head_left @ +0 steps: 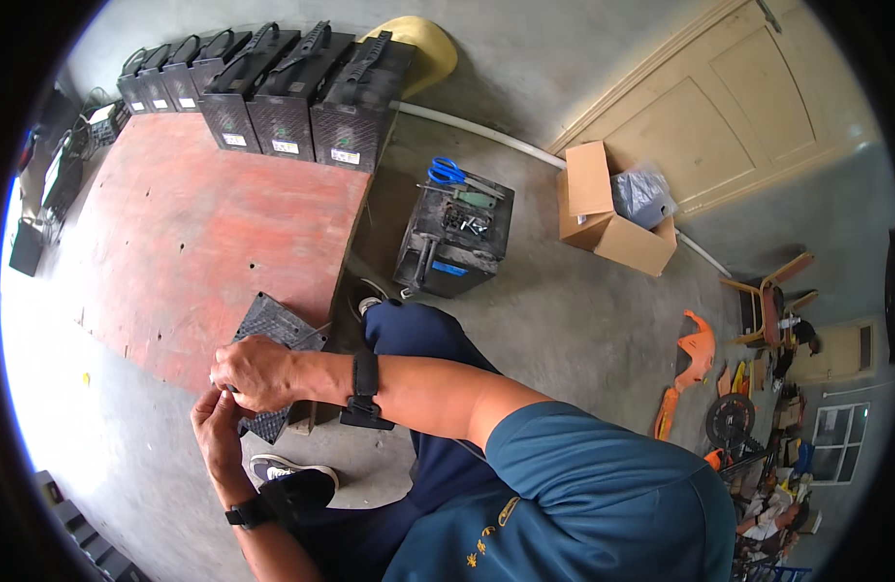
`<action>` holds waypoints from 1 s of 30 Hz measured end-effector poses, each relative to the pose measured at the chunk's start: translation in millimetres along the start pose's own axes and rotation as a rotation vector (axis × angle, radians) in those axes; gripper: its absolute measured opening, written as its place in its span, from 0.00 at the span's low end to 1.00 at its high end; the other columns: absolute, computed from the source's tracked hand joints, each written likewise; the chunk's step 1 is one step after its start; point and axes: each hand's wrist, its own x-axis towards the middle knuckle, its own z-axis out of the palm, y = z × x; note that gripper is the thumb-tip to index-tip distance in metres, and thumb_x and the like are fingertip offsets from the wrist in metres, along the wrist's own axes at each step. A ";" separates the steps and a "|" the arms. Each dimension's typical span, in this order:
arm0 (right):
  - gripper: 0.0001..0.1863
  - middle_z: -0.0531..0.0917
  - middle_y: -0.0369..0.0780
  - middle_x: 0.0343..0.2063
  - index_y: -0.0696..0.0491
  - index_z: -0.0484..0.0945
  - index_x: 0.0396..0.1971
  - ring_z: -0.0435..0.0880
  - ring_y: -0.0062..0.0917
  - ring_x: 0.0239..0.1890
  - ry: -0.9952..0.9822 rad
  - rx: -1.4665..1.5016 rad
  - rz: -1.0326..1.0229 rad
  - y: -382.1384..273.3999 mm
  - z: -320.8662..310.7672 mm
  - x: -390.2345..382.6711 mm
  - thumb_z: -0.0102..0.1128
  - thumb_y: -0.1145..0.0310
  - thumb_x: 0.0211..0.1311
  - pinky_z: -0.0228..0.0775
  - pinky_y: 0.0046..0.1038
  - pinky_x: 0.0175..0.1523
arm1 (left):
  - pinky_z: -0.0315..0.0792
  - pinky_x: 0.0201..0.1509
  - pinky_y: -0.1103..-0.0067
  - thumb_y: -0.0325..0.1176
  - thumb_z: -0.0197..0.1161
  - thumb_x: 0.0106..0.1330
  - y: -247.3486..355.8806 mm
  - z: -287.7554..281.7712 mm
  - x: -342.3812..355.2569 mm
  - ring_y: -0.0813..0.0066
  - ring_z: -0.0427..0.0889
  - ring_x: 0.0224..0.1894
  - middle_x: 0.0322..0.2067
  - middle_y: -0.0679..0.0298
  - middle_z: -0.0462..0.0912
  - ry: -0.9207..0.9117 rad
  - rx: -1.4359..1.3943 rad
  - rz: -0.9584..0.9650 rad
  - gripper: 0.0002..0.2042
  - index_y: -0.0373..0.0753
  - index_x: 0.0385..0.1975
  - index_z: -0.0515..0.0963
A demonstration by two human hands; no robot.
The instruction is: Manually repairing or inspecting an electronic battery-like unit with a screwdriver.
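Note:
A black textured case (278, 318) lies at the near corner of the red-topped table, partly covered by my hands. My right hand (255, 373) is closed above it, the back of the hand facing up. Just below, my left hand (215, 427) pinches with thumb and fingers, its tips against the right hand's. A small dark bit shows between the fingertips, too hidden to name. A thin grey rod or cable (310, 336) shows over the case beside my right wrist; I cannot tell whether it is held.
Several black cases with handles (346, 121) line the table's far edge (224, 194). A black box (457, 242) on the floor carries blue-handled scissors (447, 172), a green-handled tool (475, 199) and loose screws (467, 225). Beyond are an open carton (627, 242) and an orange object (697, 344).

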 end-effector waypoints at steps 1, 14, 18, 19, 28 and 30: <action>0.10 0.84 0.48 0.35 0.57 0.85 0.32 0.87 0.45 0.40 0.006 0.005 0.007 -1.0 -1.5 0.8 0.66 0.66 0.53 0.79 0.42 0.46 | 0.77 0.33 0.79 0.32 0.58 0.75 0.8 -4.3 1.5 0.74 0.84 0.26 0.28 0.60 0.86 -0.022 -0.024 -0.022 0.11 0.29 0.41 0.82; 0.06 0.84 0.45 0.30 0.54 0.83 0.29 0.86 0.41 0.31 0.320 -0.137 -0.104 -6.5 -83.3 -9.3 0.64 0.68 0.54 0.80 0.41 0.39 | 0.80 0.37 0.77 0.37 0.61 0.76 -14.4 3.7 33.5 0.74 0.84 0.30 0.28 0.62 0.85 0.016 -0.193 -0.014 0.13 0.31 0.43 0.81; 0.03 0.85 0.44 0.27 0.52 0.82 0.30 0.86 0.42 0.29 0.536 -0.267 -0.021 3.2 -156.0 -49.3 0.64 0.71 0.55 0.79 0.40 0.35 | 0.80 0.38 0.79 0.39 0.66 0.72 -16.9 1.8 32.4 0.76 0.84 0.30 0.31 0.63 0.86 0.128 -0.023 -0.059 0.15 0.32 0.47 0.82; 0.04 0.86 0.45 0.28 0.52 0.83 0.31 0.87 0.40 0.30 0.557 -0.255 0.018 5.8 -174.2 -67.4 0.64 0.71 0.56 0.79 0.37 0.35 | 0.80 0.38 0.79 0.40 0.66 0.72 -16.9 1.9 31.6 0.76 0.84 0.30 0.31 0.62 0.86 0.130 0.036 -0.068 0.15 0.32 0.47 0.82; 0.05 0.86 0.47 0.29 0.48 0.83 0.30 0.86 0.47 0.36 0.567 -0.423 0.833 155.9 -231.7 -245.3 0.65 0.70 0.50 0.77 0.42 0.42 | 0.79 0.39 0.79 0.38 0.68 0.70 -12.7 15.9 20.6 0.76 0.84 0.31 0.32 0.61 0.86 0.045 0.179 -0.008 0.15 0.31 0.45 0.83; 0.05 0.86 0.48 0.29 0.47 0.83 0.30 0.86 0.47 0.36 0.576 -0.435 0.870 172.2 -227.8 -258.0 0.65 0.70 0.50 0.77 0.42 0.42 | 0.79 0.39 0.79 0.38 0.68 0.70 -16.6 15.0 20.5 0.76 0.84 0.31 0.31 0.61 0.86 0.034 0.186 -0.018 0.15 0.31 0.45 0.83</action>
